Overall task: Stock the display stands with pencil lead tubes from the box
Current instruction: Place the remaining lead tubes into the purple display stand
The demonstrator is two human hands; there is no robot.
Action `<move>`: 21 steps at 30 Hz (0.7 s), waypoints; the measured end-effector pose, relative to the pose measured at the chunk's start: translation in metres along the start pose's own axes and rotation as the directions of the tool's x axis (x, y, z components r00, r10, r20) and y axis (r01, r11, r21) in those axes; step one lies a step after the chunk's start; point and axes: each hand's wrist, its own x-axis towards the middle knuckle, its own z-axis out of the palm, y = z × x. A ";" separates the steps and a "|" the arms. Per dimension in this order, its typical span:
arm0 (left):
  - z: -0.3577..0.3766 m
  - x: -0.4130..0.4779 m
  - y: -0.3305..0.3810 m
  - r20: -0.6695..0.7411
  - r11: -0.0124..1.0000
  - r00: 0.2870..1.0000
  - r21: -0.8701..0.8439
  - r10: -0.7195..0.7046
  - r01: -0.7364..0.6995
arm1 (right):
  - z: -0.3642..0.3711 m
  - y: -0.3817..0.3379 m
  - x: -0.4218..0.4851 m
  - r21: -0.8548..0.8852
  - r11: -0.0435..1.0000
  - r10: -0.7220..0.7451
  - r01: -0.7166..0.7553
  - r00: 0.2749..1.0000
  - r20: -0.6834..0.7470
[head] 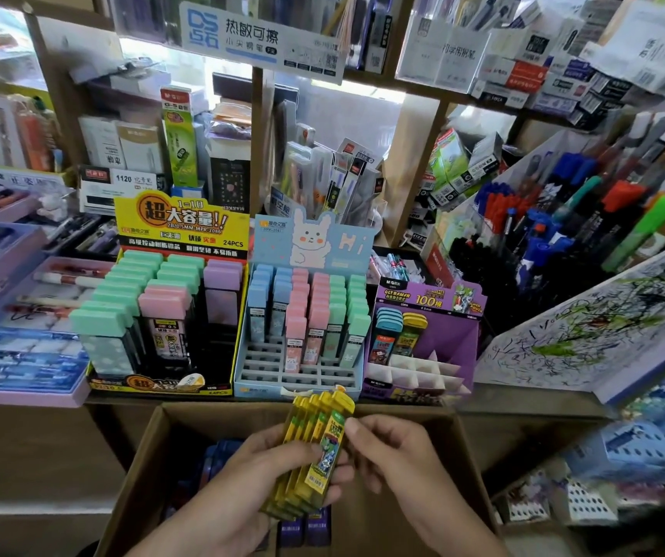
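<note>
**Stationery shop counter: both hands on a stack of yellow lead tubes**

Shelves crammed with pens and refill packs fill the background, and three display stands sit in a row on the counter beyond the hands. The left hand [258,476] has its fingers curled under and around a stack of yellow pencil lead tubes [317,444], with the thumb lying across the front one. The right hand [399,460] is narrowly closed, its thumb and forefinger pinching the right edge of the frontmost tube near the top. The stack is tilted, caps pointing away from the person, and hangs above an open cardboard box [142,468]. Below the hands, dark blue tubes [306,528] lie in the bottom of that box.

Straight ahead of the hands stands the light blue bunny stand [294,375], whose front slots are bare. Ahead and to the right is the purple Ultraman stand [459,335], with a few blue-capped tubes [387,331] and yellow-capped tubes [413,333] in its back left compartments. Ahead and to the left is the yellow-and-black stand [178,223], which carries green, pink and lilac tubes. Far right of the hands, marker pens [564,219] stand in bins behind a scribbled test pad [588,331].
</note>
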 end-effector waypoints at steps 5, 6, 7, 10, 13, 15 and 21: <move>0.004 -0.001 -0.002 0.008 0.998 1.000 0.054 0.017 -0.017 | -0.002 0.006 0.002 0.055 0.998 -0.010 0.007 0.999 0.050; 0.004 -0.001 -0.002 0.004 0.998 1.000 0.064 0.023 -0.023 | -0.002 0.006 0.002 0.061 0.998 -0.009 0.005 0.998 0.058; 0.004 -0.001 -0.003 -0.004 0.997 1.000 0.073 0.028 -0.028 | -0.003 0.006 0.002 0.064 0.998 -0.004 0.001 0.998 0.060; 0.007 -0.001 -0.003 -0.040 0.994 0.998 0.103 0.041 -0.037 | -0.005 0.008 0.002 0.073 0.997 0.007 -0.010 0.999 0.041; 0.006 0.000 -0.002 -0.089 0.990 0.994 0.130 0.058 -0.046 | -0.009 0.009 0.003 0.121 0.992 -0.018 0.018 1.000 0.000; 0.005 0.000 -0.001 -0.094 0.991 0.994 0.127 0.051 -0.039 | -0.012 0.009 0.004 0.151 0.987 -0.055 0.057 0.998 -0.020; 0.006 -0.003 0.002 -0.067 1.000 0.998 0.007 -0.003 0.004 | -0.022 0.003 0.002 0.149 0.959 -0.222 0.242 0.965 -0.139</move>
